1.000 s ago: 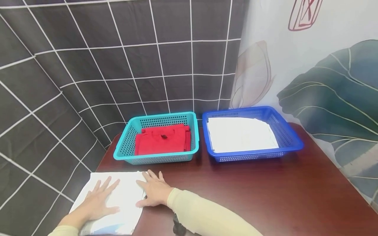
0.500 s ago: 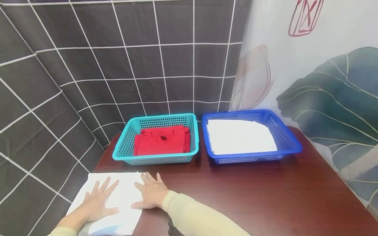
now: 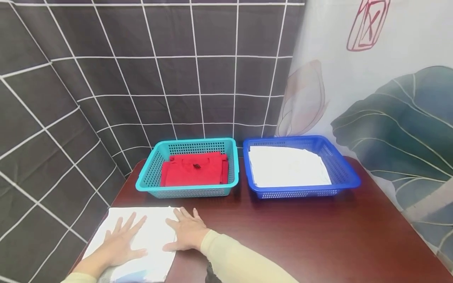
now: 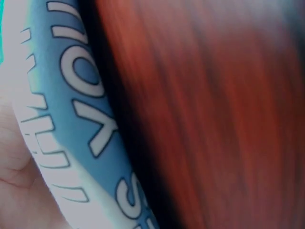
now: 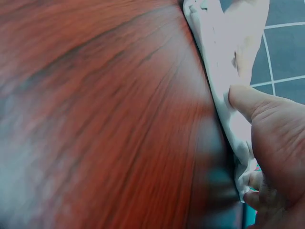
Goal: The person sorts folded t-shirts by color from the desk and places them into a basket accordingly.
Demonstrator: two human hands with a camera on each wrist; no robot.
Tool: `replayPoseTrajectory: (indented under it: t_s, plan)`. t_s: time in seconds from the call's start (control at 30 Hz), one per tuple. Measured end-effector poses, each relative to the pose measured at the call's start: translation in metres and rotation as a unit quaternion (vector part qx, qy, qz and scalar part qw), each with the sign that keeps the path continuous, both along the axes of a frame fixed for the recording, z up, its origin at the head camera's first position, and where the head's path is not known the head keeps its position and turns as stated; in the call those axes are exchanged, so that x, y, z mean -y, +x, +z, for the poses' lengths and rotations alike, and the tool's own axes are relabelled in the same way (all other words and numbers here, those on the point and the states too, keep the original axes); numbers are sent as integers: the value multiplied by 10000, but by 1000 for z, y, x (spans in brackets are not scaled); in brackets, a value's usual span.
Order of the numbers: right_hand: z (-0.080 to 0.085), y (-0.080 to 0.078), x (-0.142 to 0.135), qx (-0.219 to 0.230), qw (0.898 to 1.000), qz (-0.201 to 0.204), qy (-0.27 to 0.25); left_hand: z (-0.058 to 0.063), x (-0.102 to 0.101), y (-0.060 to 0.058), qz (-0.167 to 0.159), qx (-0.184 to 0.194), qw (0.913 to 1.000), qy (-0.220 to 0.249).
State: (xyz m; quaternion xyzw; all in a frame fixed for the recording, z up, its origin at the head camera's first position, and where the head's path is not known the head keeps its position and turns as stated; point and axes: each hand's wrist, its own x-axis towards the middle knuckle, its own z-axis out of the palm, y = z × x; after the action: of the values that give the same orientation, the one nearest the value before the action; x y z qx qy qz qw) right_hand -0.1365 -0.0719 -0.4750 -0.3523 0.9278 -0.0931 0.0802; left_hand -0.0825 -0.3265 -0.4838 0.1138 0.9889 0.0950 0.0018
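A folded white cloth (image 3: 155,226) lies at the table's front left. Its near end carries a blue patch, and the left wrist view shows pale outlined letters on a blue print (image 4: 78,81) along the rounded fold. My left hand (image 3: 118,245) rests on top of it, fingers spread and straight. At the right edge my right hand (image 3: 187,232) lies with fingers extended over the far right corner. Close up in the right wrist view, the thumb (image 5: 243,100) touches the side of the layered cloth edge (image 5: 224,95), and other fingertips are at its corner.
Behind the cloth stands a turquoise basket (image 3: 192,191) holding folded red shirts (image 3: 194,173). A blue basket (image 3: 297,192) to its right holds folded white cloth (image 3: 286,167). A dark gridded curtain (image 3: 212,74) and a leaf-patterned one (image 3: 389,118) border the reddish-brown table (image 3: 304,232).
The head view has tilted up slightly, so the baskets appear a little lower. Both hands stay on the white cloth, with only slight shifts at its right edge.
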Motion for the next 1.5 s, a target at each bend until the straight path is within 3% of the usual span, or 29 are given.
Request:
replayPoseTrajectory:
  t_s: [0.23, 0.57, 0.77, 1.17, 1.5]
  plan:
    - [-3, 0, -16, -28, 10000, 55, -74, 3, -19, 1, 69, -36, 9998, -190]
    - [-2, -2, -44, 103, 9999, -21, -108, 11, -53, -2, 205, 254, 9993, -168]
    - [-2, 0, -66, 181, 9995, -28, -263, 11, -74, -2, 321, 439, 9982, -247]
    - [-7, 6, -132, 129, 9991, -149, -385, 2, -136, -7, 358, 728, 9966, -157]
    - [-8, 3, -190, 103, 9972, -98, -738, 5, -193, -16, 148, 850, 9952, -454]
